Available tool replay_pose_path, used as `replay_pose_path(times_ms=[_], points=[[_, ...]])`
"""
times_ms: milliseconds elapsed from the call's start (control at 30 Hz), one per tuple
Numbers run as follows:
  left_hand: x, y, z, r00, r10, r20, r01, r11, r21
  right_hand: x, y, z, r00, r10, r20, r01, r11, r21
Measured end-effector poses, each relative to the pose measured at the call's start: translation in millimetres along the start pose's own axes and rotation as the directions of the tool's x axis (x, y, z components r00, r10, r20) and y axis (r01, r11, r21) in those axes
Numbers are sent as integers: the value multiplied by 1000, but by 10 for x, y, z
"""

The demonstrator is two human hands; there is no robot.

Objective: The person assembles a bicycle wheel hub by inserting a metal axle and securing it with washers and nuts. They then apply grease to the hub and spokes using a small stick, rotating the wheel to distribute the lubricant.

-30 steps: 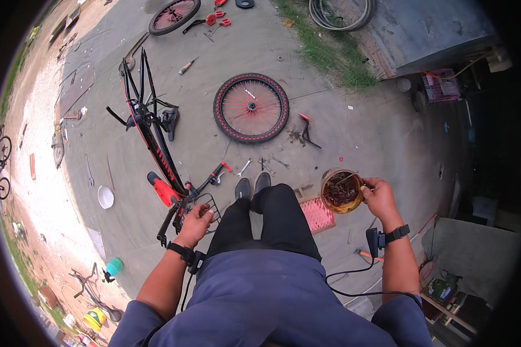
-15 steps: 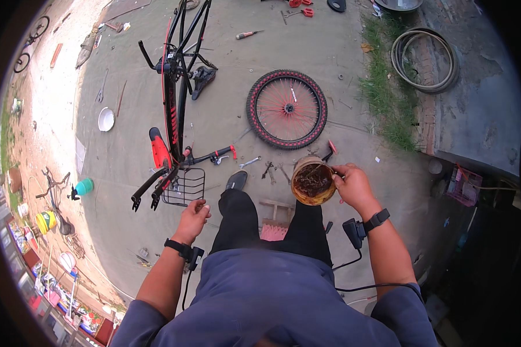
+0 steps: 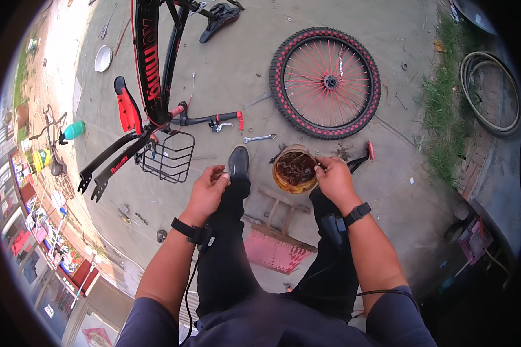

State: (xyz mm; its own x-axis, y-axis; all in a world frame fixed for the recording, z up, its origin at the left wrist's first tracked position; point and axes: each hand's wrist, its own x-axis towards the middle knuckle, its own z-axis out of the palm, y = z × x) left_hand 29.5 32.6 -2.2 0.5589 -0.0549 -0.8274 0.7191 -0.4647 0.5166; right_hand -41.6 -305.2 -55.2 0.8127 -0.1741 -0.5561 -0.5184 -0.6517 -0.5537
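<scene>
In my right hand [image 3: 337,184] is the rim of a round, stained can [image 3: 295,169], pinched between thumb and fingers. Dark brown, greasy-looking stuff fills it, and its outside is yellowish and dirty. My left hand [image 3: 207,195] hovers in front of my left leg, its fingers loosely bent and apart, with nothing visible in them. Ahead of it to the left are a wire basket [image 3: 182,151] and a black bicycle frame [image 3: 150,75] with red lettering and a bare fork. A bicycle wheel [image 3: 331,82] with red spokes lies flat beyond the can.
A low stool [image 3: 272,248] with a pink top stands between my legs. On the floor are a wrench [image 3: 259,139], handlebar [image 3: 205,120], white bowl [image 3: 103,58] and black saddle [image 3: 221,22]. Coiled hose [image 3: 464,87] lies right, past the grass.
My view has shifted and come nearer the floor; the stool shows more fully. The can, still in my right hand, sits further left. My left hand has moved inward, toward the can.
</scene>
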Motion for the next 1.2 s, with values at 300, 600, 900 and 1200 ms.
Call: replay_pose_path(times_ms=[300, 600, 900, 1200], points=[[1596, -57, 5, 984, 166, 65, -177, 955, 239, 1187, 284, 1296, 997, -22, 72, 11, 987, 159], [2462, 116, 190, 938, 331, 107, -342, 821, 457, 2009, 476, 2069, 1000, -17, -10, 19, 956, 294], [2546, -30, 390, 900, 382, 211, -416, 605, 679, 2002, 615, 2241, 996, -69, -52, 80, 964, 254], [2525, -22, 754, 794, 502, 342, -542, 333, 771, 1829, 1041, 1967, 985, 62, 161, -141, 829, 540]])
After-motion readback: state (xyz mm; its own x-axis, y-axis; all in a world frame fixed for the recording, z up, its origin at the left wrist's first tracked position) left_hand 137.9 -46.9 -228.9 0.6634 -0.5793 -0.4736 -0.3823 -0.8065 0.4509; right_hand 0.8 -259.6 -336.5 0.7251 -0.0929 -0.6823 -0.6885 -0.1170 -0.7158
